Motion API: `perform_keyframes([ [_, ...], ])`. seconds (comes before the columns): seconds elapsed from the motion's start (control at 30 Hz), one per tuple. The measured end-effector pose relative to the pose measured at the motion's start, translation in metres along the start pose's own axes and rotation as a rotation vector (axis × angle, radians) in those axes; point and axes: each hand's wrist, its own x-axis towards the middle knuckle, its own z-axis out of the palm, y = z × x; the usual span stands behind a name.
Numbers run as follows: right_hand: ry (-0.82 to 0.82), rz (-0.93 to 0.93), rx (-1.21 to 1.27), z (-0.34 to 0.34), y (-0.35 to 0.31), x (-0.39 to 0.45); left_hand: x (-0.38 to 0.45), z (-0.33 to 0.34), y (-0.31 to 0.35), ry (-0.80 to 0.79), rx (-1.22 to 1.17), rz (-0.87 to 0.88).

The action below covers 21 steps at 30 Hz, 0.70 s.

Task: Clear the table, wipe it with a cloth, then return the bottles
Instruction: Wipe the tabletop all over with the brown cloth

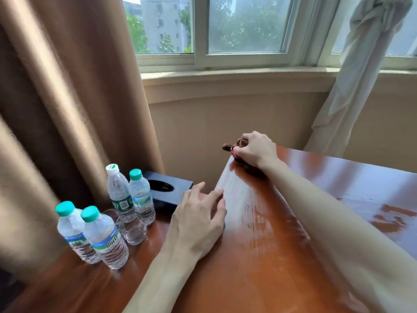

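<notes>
Gripping a dark brown cloth at the table's far corner, your right hand has fingers curled round it. Left hand: fingers relaxed, resting on the table edge, holding nothing. Tabletop: damp streaks, so wiping appears under way. Bottles: four, with green caps and one white cap, parked on the lower side surface beside a dark tissue box. Remaining, by my judgement: finish wiping, return bottles.

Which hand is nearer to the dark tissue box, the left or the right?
Left. The left hand rests on the table edge just right of the tissue box, fingertips almost at its corner. The right hand grips a dark cloth at the table's far corner, well beyond the box.
</notes>
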Motion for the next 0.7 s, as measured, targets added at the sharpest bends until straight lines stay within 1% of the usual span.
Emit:
perform_keyframes([
  [0.13, 0.018, 0.053, 0.006, 0.007, 0.008, 0.035, 0.003, 0.003, -0.003, 0.002, -0.03, -0.058],
  [0.27, 0.004, -0.01, -0.019, 0.01, 0.005, 0.019, 0.003, 0.002, -0.001, 0.0, -0.049, -0.108],
  [0.43, -0.05, -0.201, 0.046, -0.001, -0.026, -0.07, 0.002, -0.003, 0.002, 0.006, -0.034, -0.126],
  [0.6, -0.1, -0.439, 0.116, -0.018, -0.047, -0.168, -0.004, -0.011, 0.004, 0.123, -0.066, -0.135],
  [0.7, -0.122, -0.458, 0.119, -0.028, -0.046, -0.185, -0.006, -0.012, 0.005, 0.145, -0.05, -0.102],
])
